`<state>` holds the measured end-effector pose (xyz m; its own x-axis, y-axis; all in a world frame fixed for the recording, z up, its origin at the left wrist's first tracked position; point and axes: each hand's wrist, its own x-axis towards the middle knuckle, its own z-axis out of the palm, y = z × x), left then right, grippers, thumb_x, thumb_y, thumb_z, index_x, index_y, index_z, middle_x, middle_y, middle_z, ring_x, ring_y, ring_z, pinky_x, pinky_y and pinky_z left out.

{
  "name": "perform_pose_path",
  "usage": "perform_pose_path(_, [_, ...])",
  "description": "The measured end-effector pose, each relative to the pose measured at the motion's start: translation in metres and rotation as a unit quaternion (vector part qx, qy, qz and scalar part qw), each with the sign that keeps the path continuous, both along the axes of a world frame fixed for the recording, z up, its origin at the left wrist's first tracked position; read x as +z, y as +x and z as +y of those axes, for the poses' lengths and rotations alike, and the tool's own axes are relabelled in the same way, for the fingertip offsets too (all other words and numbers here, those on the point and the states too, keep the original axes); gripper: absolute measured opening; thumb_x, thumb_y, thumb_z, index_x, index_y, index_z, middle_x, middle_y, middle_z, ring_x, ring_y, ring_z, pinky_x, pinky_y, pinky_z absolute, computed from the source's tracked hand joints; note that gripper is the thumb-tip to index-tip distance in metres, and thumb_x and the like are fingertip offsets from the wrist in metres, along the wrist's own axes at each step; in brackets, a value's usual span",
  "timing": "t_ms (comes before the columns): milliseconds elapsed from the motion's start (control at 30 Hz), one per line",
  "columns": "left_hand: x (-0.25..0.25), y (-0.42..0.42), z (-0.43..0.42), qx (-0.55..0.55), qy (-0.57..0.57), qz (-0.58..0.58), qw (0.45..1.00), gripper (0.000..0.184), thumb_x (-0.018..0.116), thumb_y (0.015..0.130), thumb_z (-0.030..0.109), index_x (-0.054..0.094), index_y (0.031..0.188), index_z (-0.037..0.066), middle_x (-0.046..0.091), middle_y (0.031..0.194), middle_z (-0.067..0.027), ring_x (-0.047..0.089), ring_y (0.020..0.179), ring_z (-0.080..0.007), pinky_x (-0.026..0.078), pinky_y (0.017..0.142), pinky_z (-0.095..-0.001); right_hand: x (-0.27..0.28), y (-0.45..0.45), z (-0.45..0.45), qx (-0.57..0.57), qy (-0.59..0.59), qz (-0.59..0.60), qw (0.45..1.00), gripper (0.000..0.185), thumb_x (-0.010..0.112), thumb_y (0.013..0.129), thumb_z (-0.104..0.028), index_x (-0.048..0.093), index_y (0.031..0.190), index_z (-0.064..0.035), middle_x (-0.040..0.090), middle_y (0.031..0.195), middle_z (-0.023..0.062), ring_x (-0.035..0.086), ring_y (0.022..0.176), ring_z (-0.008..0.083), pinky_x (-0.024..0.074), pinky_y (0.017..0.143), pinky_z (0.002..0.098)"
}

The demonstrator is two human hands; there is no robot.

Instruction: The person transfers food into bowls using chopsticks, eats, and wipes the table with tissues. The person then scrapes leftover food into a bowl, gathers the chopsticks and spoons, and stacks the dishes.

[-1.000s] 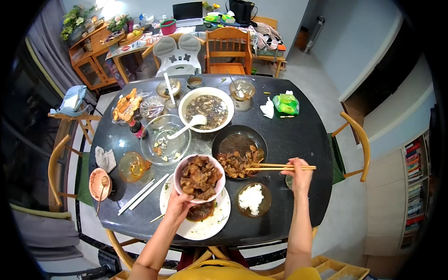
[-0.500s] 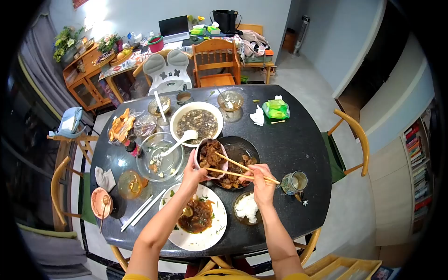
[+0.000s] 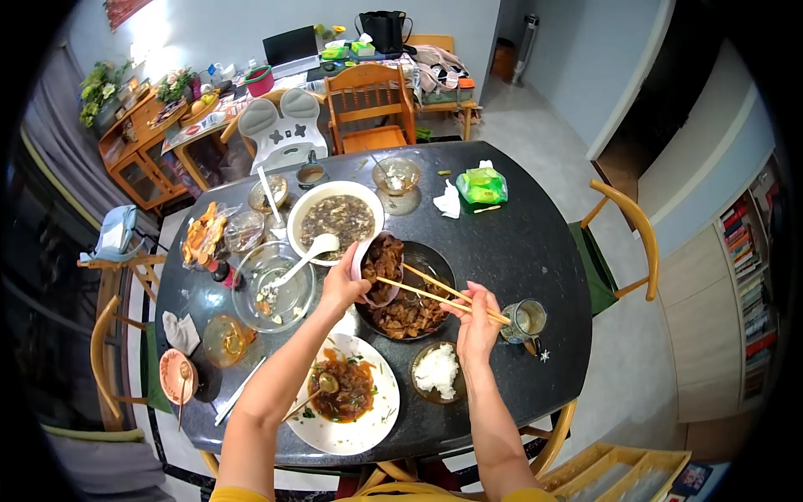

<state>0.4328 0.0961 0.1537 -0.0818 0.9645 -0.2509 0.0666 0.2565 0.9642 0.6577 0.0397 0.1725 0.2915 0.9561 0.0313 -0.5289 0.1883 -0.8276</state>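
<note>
My left hand (image 3: 344,284) is closed on the rim of a small bowl (image 3: 360,261) filled with dark braised meat (image 3: 386,255). The bowl tilts to the right over a black pan (image 3: 445,266) that holds more of the same meat. In my right hand (image 3: 475,322) is a pair of wooden chopsticks (image 3: 435,294), their tips at the meat in the tilted bowl. A bowl of white rice (image 3: 437,371) stands just below the pan. Nearer me, a white plate (image 3: 373,432) carries a brown saucy dish and a spoon.
A large soup bowl (image 3: 375,202) with a white ladle (image 3: 324,243) and a glass bowl (image 3: 242,294) stand left of the pan. A glass mug (image 3: 529,316) is close to my right hand. Farther back lies a green tissue pack (image 3: 483,186). A pink bowl (image 3: 170,368) sits at the left edge.
The small bowl has tipped further toward the pan, and its meat now hangs over the pan's left side. The chopsticks stay at the meat. The whole view has shifted slightly.
</note>
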Motion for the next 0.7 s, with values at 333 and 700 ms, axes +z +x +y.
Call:
perform_pose_path(333, [0.01,0.008,0.019,-0.14,0.079,0.261,0.952,0.084,0.065,0.054,0.002,0.04,0.131,0.023,0.051,0.098,-0.017,0.053,0.092,-0.0318,0.043,0.083,-0.0344,0.0,0.001,0.003,-0.034,-0.033,-0.031,0.998,0.028,0.048,0.09,-0.018,0.055,0.093,0.0085,0.049,0.087,0.01,0.057,0.068,0.0162,0.0578,0.058,0.0319])
perform_pose_path(700, [0.022,0.023,0.025,-0.204,0.188,0.315,0.907,0.077,0.064,0.058,-0.006,0.046,0.126,0.024,0.047,0.104,-0.0154,0.05,0.097,-0.0316,0.042,0.086,-0.034,-0.014,0.034,0.001,-0.134,-0.106,0.024,0.985,0.035,0.048,0.09,-0.026,0.05,0.097,0.008,0.048,0.085,0.0134,0.057,0.064,0.0179,0.0575,0.052,0.0313])
